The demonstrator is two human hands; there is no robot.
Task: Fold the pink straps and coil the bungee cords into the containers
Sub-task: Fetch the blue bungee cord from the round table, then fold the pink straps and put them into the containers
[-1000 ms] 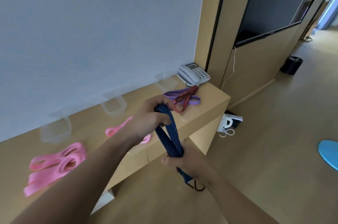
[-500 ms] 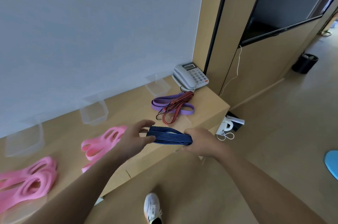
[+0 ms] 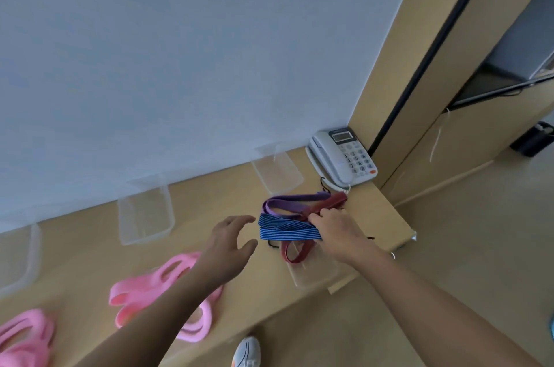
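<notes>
Blue striped bungee cord [image 3: 287, 231], folded flat, gripped by right hand [image 3: 337, 231]; left hand [image 3: 227, 243] spread.

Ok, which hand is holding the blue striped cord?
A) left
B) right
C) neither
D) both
B: the right hand grips one end of the folded blue cord, while the left hand is open beside it, fingers spread and not around it.

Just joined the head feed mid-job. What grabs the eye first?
The right hand grips a folded blue bungee cord over the purple and red cords near the right end of the counter, the left hand open beside it. Bright pink straps lie loose at front left; clear containers line the wall.
</notes>
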